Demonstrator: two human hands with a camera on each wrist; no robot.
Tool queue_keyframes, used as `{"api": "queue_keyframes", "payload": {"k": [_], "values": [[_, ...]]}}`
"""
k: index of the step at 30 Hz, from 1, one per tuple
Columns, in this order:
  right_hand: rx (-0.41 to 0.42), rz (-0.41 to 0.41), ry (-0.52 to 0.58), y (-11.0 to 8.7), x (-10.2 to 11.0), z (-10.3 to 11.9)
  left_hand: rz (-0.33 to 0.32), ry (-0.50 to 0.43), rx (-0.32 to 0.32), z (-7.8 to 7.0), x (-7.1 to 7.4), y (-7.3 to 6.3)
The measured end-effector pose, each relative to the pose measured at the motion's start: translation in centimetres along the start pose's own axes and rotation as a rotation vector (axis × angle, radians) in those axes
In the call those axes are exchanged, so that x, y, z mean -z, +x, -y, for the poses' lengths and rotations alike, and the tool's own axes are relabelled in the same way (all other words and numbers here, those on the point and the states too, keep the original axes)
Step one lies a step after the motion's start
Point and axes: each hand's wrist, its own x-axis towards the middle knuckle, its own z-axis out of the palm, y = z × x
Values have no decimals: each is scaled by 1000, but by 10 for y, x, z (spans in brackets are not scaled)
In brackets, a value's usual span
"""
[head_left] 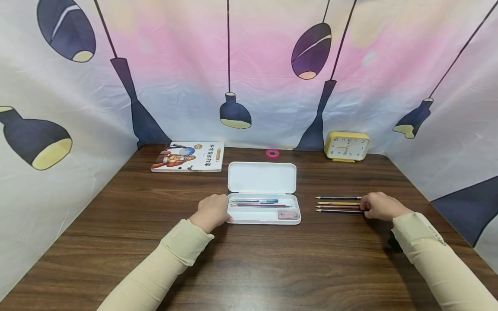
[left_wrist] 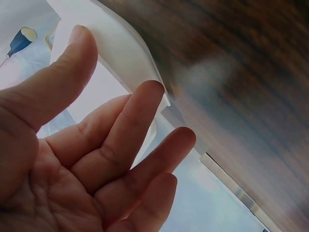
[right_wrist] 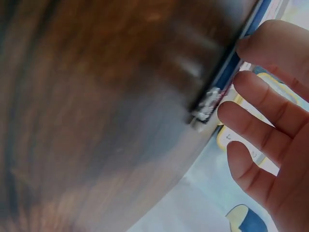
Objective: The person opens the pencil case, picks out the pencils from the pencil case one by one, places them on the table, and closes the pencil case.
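A white pencil case (head_left: 264,218) lies open in the middle of the table, its lid (head_left: 261,177) folded back. Inside are a few pens and pencils (head_left: 260,203) and a small eraser (head_left: 288,214). My left hand (head_left: 212,211) rests at the case's left end; in the left wrist view its relaxed fingers (left_wrist: 145,111) touch the case's white edge (left_wrist: 120,53). Several pencils (head_left: 337,204) lie in a row to the right of the case. My right hand (head_left: 379,206) sits over their right ends. In the right wrist view, loosely straight fingers (right_wrist: 270,116) lie beside a dark pencil (right_wrist: 227,77).
On the brown wooden table (head_left: 249,259), a book (head_left: 188,156) lies at the back left, a pink tape roll (head_left: 272,153) at the back centre and a yellow clock (head_left: 347,146) at the back right. A lamp-patterned cloth (head_left: 58,172) walls in three sides.
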Motion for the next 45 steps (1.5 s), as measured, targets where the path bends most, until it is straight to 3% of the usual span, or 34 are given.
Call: {"api": "queue_keyframes", "payload": {"k": [28, 45], "values": [[107, -70, -103, 13, 15, 43, -8, -5, 7, -1, 1, -2], [230, -111, -125, 19, 16, 67, -10, -3, -2, -1, 2, -2]]}}
